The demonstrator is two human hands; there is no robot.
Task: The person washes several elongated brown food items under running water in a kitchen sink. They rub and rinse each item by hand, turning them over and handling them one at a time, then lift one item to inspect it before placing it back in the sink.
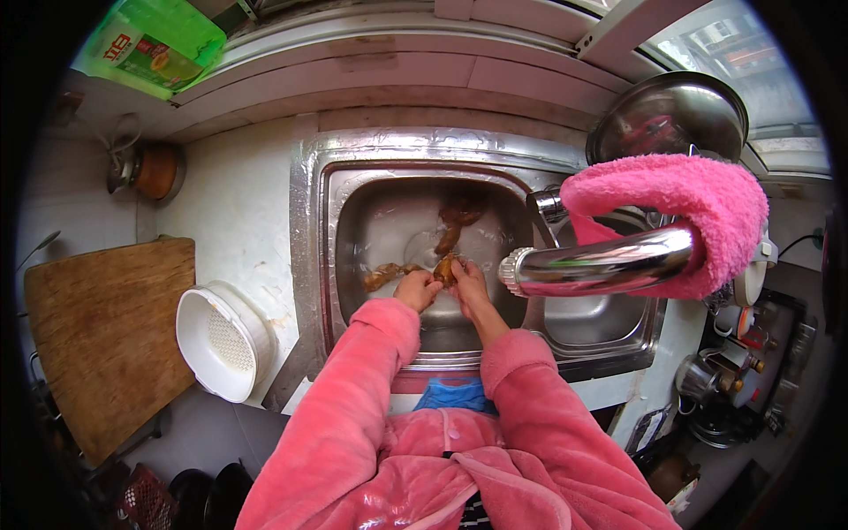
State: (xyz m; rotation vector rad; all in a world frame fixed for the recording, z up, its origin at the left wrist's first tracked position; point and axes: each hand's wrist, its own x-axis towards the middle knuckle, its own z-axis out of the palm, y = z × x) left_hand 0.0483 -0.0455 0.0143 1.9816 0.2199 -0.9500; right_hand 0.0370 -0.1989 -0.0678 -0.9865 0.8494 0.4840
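Observation:
Both hands are low inside a stainless steel sink basin (503, 318). My right hand (469, 283) grips a glossy, yellow-brown piece of food (444, 270), whose exact kind I cannot tell. My left hand (419, 290) pinches the same piece from its left side, fingertips close to the right hand's. Another brown piece (380, 277) lies on the basin floor, left of my left hand. Beyond the hands, darker brown pieces (450, 235) rest near the back, touching or overlapping. The basin looks wet, with a round drain (424, 248) partly visible in the middle.
A chrome faucet (596, 262) draped with a fluffy pink cloth (719, 199) overhangs the smaller right basin (596, 318). On the left stand a white plastic basket (262, 344) and a wooden cutting board (112, 331). A metal bowl (669, 112) leans behind the faucet.

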